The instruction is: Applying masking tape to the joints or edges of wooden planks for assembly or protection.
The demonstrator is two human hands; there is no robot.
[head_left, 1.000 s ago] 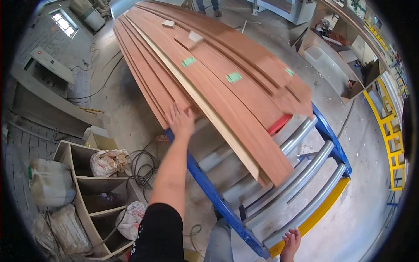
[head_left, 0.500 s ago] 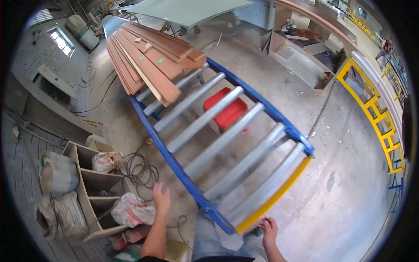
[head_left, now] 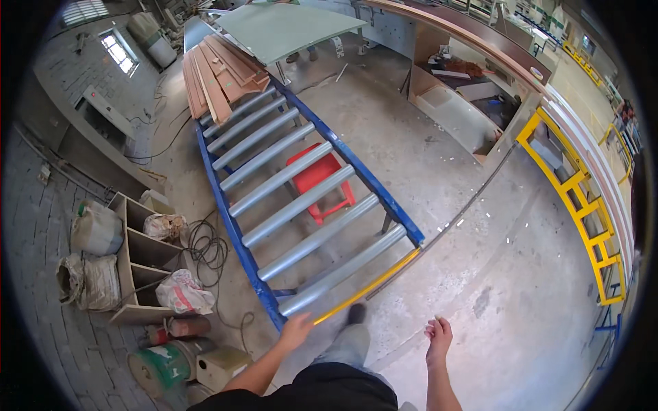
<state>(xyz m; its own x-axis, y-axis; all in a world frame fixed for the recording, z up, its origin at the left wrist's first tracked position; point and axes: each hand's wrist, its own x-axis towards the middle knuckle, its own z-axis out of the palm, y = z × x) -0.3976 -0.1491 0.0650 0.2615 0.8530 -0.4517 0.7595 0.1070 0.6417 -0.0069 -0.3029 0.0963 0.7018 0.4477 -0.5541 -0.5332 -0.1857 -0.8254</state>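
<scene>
A roller conveyor with a blue frame (head_left: 243, 257) and bare metal rollers (head_left: 319, 236) stretches away from me, with a yellow bar (head_left: 367, 288) across its near end. My left hand (head_left: 296, 332) is at the near left corner of the frame, fingers out toward it; whether it touches the frame I cannot tell. To the right of the conveyor, my right hand (head_left: 439, 335) is raised over the floor, fingers curled together; anything in them is too small to make out. Reddish-brown boards (head_left: 223, 75) lie stacked on the conveyor's far end.
Under the rollers stands a red plastic stool (head_left: 317, 175). A wooden shelf unit (head_left: 123, 270) with bags, a coiled black cable (head_left: 208, 246) and a green bucket (head_left: 161, 366) are at left. A yellow metal frame (head_left: 572, 198) stands at right. A pale green panel (head_left: 288, 31) is beyond the boards.
My view has shifted, and the conveyor's near end now appears farther left. My left hand has come from left of the frame to its near corner; my right hand is now farther from the yellow bar.
</scene>
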